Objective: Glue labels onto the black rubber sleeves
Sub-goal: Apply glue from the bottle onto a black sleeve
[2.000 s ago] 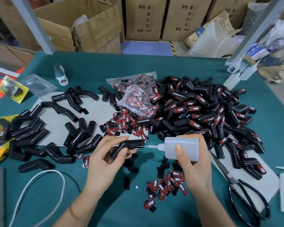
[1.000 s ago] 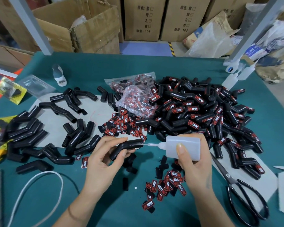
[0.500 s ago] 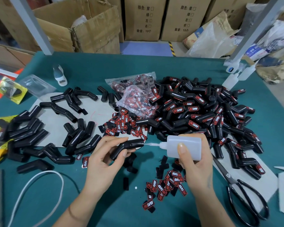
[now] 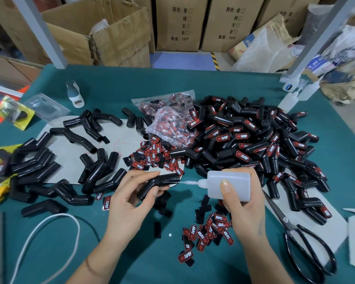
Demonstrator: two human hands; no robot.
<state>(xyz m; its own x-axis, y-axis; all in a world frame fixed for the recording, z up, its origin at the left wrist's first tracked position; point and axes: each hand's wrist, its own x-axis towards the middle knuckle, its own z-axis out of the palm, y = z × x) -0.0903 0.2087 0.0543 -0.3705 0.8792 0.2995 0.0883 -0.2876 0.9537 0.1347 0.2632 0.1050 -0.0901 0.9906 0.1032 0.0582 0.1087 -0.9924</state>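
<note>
Nearest, loose red-and-black labels lie on the green table. Above them, the left hand grips a bent black rubber sleeve between thumb and fingers. The right hand grips a white glue bottle, nozzle touching the sleeve's end. Scissors lie right. Beyond, labelled sleeves are heaped; unlabelled sleeves lie left.

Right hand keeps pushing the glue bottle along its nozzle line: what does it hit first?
Almost certainly the black rubber sleeve held in the left hand. The right hand aims the glue bottle leftward, nozzle tip at the sleeve's open end; contact unclear.
</note>
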